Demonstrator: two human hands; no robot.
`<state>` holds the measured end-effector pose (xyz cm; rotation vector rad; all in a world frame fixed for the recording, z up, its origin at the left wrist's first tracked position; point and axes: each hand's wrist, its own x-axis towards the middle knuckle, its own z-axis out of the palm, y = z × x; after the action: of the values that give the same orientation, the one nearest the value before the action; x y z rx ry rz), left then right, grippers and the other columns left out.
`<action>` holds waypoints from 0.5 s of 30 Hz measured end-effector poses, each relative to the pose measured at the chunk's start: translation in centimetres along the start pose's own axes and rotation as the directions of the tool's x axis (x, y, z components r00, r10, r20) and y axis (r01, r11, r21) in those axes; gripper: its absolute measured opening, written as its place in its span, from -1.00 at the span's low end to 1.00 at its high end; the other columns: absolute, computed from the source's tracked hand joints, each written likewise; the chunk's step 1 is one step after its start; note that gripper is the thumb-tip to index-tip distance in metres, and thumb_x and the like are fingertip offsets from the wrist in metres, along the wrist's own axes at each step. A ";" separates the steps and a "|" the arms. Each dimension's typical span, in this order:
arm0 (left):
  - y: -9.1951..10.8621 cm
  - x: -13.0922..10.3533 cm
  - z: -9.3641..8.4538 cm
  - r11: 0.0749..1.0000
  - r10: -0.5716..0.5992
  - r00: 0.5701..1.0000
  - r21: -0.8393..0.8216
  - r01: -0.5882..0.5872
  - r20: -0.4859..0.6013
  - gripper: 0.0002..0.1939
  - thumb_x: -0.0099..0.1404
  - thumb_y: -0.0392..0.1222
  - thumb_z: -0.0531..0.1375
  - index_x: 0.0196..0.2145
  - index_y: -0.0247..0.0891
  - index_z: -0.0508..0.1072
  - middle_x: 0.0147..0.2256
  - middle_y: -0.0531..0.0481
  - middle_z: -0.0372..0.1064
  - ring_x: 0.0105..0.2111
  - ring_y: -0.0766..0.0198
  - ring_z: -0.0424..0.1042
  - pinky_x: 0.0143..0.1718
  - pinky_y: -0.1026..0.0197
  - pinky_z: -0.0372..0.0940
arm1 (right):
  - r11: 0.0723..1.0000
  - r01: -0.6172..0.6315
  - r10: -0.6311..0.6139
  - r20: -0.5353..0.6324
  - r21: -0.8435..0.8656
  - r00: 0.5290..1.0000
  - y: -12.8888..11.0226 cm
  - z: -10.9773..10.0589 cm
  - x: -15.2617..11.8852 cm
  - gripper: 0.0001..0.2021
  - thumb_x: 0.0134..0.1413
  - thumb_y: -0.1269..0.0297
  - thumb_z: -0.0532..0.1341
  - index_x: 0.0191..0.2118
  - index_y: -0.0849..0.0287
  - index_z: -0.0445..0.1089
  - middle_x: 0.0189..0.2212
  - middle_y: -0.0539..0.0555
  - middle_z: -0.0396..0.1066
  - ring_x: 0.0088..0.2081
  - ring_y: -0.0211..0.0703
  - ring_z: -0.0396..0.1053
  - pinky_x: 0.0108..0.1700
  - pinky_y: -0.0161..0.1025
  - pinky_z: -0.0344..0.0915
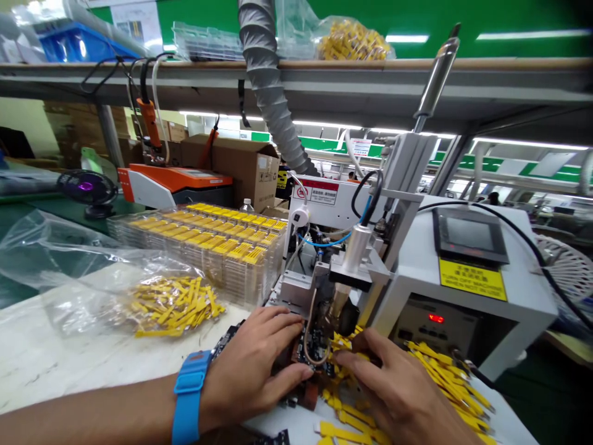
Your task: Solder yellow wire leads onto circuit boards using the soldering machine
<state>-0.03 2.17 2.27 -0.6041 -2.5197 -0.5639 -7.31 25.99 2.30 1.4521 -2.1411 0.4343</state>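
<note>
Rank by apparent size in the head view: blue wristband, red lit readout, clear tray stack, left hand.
1. Clear tray stack
2. Left hand
3. Blue wristband
4. Red lit readout
Though nearer the camera, the hand looks smaller than the stack.

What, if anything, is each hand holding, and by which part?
It cannot be told: the left hand is over a dark circuit board, the right hand at some yellow strips, but any grip is hidden.
</note>
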 end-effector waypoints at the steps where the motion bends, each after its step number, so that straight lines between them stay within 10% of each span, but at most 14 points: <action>1: 0.0 0.0 0.0 1.000 -0.001 1.000 0.002 0.001 0.002 -0.55 0.28 -0.08 0.21 0.05 -0.35 0.35 0.03 -0.17 0.31 0.04 0.01 0.25 0.06 -0.12 0.20 | 1.000 0.004 -0.004 -0.009 0.004 1.000 -0.1 -0.1 0.1 -0.60 0.05 0.55 -0.06 -0.08 0.11 0.37 -0.30 0.19 0.34 -0.36 -0.03 0.41 -0.45 -0.17 0.40; 15: 0.0 0.0 -0.1 0.997 0.075 0.996 0.009 -0.075 0.056 -0.63 0.34 -0.16 0.15 0.09 -0.18 0.31 0.07 -0.07 0.27 0.09 0.08 0.20 0.09 -0.07 0.22 | 0.997 -0.049 0.047 0.034 0.052 0.998 -0.3 -0.3 0.0 -0.58 -0.01 0.56 -0.01 -0.06 0.11 0.38 -0.29 0.20 0.31 -0.34 0.00 0.37 -0.42 -0.10 0.38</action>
<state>0.03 2.10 2.34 -0.7166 -2.5383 -0.5127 -6.96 26.02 2.54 1.4481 -2.2096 0.4909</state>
